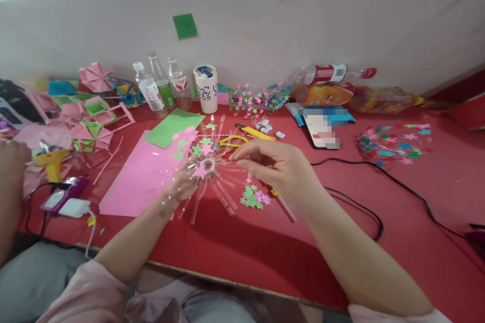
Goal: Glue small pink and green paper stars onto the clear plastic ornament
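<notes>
1. Currently supporting a clear plastic bottle cut into radiating strips (pixel 203 165) with the left hand (pixel 180 182), by the right edge of a pink rectangular paper sheet (pixel 127 186); cannot tell finger closure.
2. Holding the right hand (pixel 279 164) right of the sheet, thumb and forefinger nearly meeting; cannot tell whether pinching anything.
3. See heaped green and pink paper stars (pixel 253 197), also right of the sheet.

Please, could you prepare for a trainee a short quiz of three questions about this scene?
1. Choose: the left hand holds
a) the white cup
b) the clear plastic strips
c) a bottle

2. True or false: the right hand is nearer than the left to the loose star pile.

3. Fill in: the paper square on the wall is ____.

Key: 1. b; 2. True; 3. green
</notes>
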`<control>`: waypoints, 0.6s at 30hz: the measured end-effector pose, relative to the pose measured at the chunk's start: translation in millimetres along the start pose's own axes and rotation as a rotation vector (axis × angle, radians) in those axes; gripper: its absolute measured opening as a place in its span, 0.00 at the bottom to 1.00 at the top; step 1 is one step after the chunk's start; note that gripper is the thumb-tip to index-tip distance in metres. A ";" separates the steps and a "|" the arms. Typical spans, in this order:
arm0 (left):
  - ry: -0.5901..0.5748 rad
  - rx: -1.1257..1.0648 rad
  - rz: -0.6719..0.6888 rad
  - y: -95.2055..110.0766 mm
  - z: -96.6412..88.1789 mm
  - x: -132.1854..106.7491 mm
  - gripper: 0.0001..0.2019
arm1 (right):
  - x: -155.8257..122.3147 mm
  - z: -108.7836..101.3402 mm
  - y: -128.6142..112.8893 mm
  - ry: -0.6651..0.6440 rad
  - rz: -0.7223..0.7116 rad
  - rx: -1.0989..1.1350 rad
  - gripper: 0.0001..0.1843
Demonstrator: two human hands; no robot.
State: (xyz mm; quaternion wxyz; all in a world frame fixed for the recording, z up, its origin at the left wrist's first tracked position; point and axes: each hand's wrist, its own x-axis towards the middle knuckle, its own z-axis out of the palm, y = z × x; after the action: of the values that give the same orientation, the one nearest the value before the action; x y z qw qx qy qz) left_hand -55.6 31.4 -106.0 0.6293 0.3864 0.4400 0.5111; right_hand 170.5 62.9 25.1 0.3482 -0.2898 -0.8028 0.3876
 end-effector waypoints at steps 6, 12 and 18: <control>0.034 -0.316 0.117 4.4 10.5 -3.5 0.21 | -2.3 4.5 1.4 -0.027 -0.257 -0.137 0.03; -0.028 -0.335 0.093 11.5 19.0 -5.3 0.20 | -2.4 7.1 3.4 -0.096 -0.498 -0.336 0.05; 0.013 -0.324 0.067 15.1 26.6 -9.1 0.20 | -5.5 14.0 3.2 -0.058 -0.549 -0.554 0.09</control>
State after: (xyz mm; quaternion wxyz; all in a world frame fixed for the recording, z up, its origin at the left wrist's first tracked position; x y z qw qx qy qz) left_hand -35.9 24.2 -82.0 0.6631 0.2909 0.3426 0.5986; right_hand 163.4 54.7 14.2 0.3247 -0.1360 -0.9343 0.0566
